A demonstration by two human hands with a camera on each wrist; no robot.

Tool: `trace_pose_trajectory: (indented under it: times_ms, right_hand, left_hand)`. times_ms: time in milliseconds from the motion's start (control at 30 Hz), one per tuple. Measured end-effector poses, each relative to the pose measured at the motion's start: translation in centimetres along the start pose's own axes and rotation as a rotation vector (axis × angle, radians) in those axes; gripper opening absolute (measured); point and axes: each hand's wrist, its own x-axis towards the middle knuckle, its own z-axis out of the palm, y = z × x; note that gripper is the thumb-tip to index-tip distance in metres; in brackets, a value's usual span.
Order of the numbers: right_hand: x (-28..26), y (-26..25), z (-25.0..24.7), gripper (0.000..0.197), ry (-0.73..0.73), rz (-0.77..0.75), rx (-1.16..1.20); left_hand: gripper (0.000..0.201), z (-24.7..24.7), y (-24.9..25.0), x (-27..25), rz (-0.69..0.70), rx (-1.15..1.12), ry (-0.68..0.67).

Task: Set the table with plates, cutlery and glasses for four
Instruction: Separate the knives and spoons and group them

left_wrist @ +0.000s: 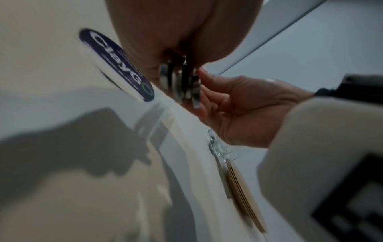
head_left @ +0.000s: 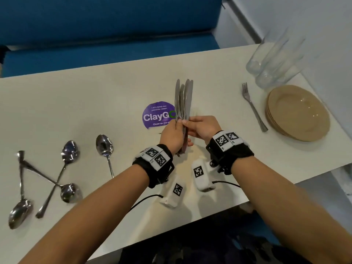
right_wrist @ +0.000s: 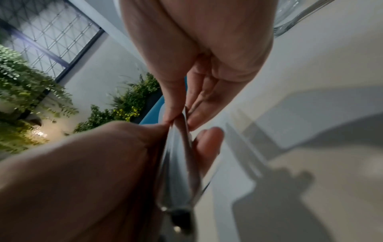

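Around the setting

A round purple sticker point(head_left: 157, 115) reading "ClayGo" lies flat near the middle of the pale surface point(head_left: 95, 96). A blue bench point(head_left: 106, 35) runs along the far edge. A white wall point(head_left: 314, 20) meets the right edge. Green plants point(right_wrist: 27, 78) and a latticed window point(right_wrist: 51, 27) show beyond.

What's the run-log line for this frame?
left hand: grips knife bundle | right hand: pinches one knife | spoons, fork, plates, glasses: unplaced
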Motion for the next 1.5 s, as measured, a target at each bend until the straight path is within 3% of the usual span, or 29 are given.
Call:
trace_pose_trajectory:
  times_ms: [167,400,633,733,1233,1500]
  right_hand:
    - [2.0,-0.9,-5.5,0.017,0.045,0.04,0.019]
    - [4.9,-0.7,-11.9,0.006,0.113,0.095,-0.033]
    - [8.6,-0.9,-17.9,0.007,0.076,0.118,-0.41]
    - [9.6,-1.2,-19.6,0.021,0.065,0.098,-0.6]
    - [10.4,-1.0,-20.8,0.017,0.108,-0.063,-0.886]
    - [10.0,-0.4,-20.7,0.025,0.169,-0.107,-0.945]
  left_hand:
    - [0.037,5.0,1.1,3.1,0.043,0.138,-0.003]
    - [0.026,11.3,1.0,7.3,0.015,0.149,-0.045]
    - [0.041,17.3,1.7,9.9,-0.096,0.232,0.012]
    - [0.029,18.9,2.6,10.4,-0.134,0.317,0.009]
    - [0.032,20.0,4.3,10.6,-0.151,0.365,0.021]
    - [0.03,19.3,3.5,10.9,-0.152,0.401,0.052]
